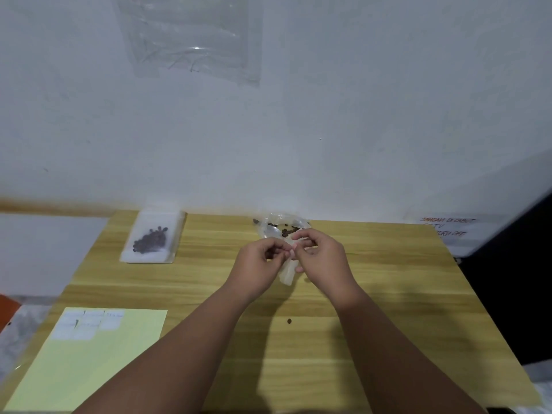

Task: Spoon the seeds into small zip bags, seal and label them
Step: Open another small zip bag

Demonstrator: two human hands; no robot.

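Wooden desk (388, 294) against a white wall (358, 115): your left hand (263, 261) and right hand (324, 261) both pinch the small zip bag (287, 273) mid-desk. It's likely light, limp, slippery; hold its top lips.

The light is dim, soft and cool-tinted on the white wall (358, 100). It seems to come from overhead and somewhat left, as the forearms throw broad, soft-edged shadows rightward across the wooden table (418, 324). A thin streak of glare sits on the plastic sheet (191, 40) taped to the wall. Focus is soft throughout: the left hand (263, 259), right hand (324, 259) and the clear small zip bag (287, 274) between them are smeared, and the handwritten note (445, 227) is barely legible. Wide-angle distortion bends the table's edges.
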